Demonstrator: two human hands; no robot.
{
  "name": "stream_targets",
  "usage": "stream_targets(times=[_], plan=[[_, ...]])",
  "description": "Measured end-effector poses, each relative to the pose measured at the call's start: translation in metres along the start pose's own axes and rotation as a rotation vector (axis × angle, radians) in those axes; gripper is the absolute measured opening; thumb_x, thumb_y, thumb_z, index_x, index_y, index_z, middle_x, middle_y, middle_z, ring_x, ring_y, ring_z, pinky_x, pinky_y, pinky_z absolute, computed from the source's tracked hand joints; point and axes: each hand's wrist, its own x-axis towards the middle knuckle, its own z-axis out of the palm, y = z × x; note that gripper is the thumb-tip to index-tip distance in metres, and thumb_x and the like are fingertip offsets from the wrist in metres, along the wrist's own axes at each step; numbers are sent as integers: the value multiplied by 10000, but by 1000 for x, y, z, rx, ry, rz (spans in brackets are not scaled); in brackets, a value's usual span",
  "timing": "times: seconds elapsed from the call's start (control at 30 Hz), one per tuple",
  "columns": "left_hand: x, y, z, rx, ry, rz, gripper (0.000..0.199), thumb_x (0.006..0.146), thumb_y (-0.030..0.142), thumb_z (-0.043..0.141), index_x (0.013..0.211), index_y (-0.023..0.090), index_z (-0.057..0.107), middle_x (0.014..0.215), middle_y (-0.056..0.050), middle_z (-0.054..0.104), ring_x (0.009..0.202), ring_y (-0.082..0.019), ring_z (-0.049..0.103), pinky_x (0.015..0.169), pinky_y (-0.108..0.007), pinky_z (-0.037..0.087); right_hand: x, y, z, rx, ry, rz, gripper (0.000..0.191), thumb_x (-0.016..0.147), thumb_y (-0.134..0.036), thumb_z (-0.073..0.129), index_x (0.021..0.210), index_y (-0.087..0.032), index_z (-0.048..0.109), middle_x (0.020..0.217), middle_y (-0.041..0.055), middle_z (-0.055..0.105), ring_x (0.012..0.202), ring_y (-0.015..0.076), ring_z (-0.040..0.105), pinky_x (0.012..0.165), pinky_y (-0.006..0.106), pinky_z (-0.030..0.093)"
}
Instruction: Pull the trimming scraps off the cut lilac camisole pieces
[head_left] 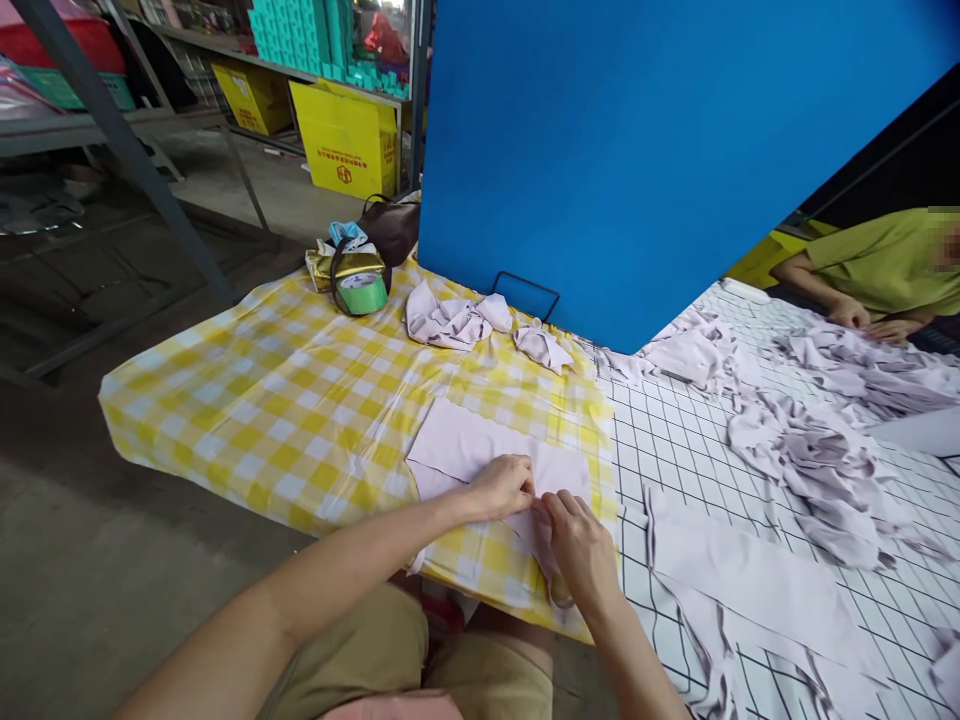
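Note:
Pale lilac fabric pieces (480, 440) lie on the yellow checked cloth (262, 380) near the table's front edge. My left hand (508, 487) pinches an edge of this fabric. Close beside it on the right, my right hand (577, 535) has its fingers closed on the same edge, and a strip of fabric hangs below it. The fingertips of both hands nearly meet. Two crumpled lilac bundles (450, 318) lie farther back on the cloth.
A large blue panel (615, 170) stands behind the cloth. Green tape (361, 293) and a dark bag (391, 230) sit at the back left. More fabric (757, 570) covers the white grid cloth (637, 440) at right, where another person (885, 265) handles fabric.

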Motion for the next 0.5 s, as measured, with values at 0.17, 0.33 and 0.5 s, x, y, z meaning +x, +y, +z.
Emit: stream_targets(times=[0.17,0.33,0.5], plan=[[-1,-4,-3,-15,-28,23,104,730,114,578,702,139,675,800,-21,596,741,-130,559,672,-206,413,-16,-12,-16,256,-16,318,350,901,-356,317,819,-187,612,605,19,558,459,132,470,450,236,312],[-20,-3,-29,-3,-192,158,205,742,200,632,942,171,667,1050,-49,604,958,-170,561,843,-231,409,-60,-27,-36,680,0,627,431,792,-540,479,1005,-174,563,502,-61,410,453,122,429,449,215,368],[-63,-15,-62,155,-173,112,305,834,212,522,1127,156,589,1283,-93,515,1203,-199,441,1021,-309,308,-115,-48,-26,741,53,684,397,793,-497,520,1044,-191,560,685,17,581,613,157,541,595,246,459]])
